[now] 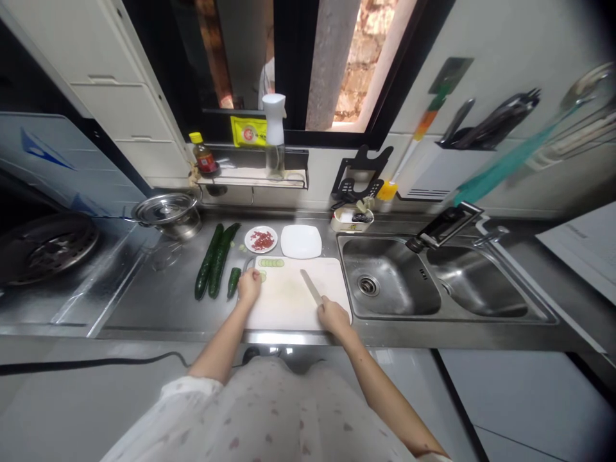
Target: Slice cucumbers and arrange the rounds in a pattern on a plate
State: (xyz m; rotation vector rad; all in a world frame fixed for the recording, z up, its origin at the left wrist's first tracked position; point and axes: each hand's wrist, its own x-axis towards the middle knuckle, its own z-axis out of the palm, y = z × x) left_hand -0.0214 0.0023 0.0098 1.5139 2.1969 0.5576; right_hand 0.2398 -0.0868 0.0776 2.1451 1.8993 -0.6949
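A white cutting board (293, 308) lies on the steel counter in front of me. My right hand (333, 316) grips a kitchen knife (310, 285) by its handle, the blade pointing away and slightly left over the board. At the board's left edge, my left hand (249, 287) is closed, with a pale green cucumber slice (262, 276) at its fingertips. A row of overlapping cucumber slices (271, 262) lies along the board's far left corner. Left of that hand is a short cucumber piece (233, 282). Two whole cucumbers (216, 263) lie side by side farther left.
Behind the board stand a plate of chopped red pieces (262, 240) and a white square plate (301, 241). A lidded steel pot (168, 215) is at the back left. A double sink (392, 276) borders the board's right side. Bottles stand on a wire shelf (250, 178).
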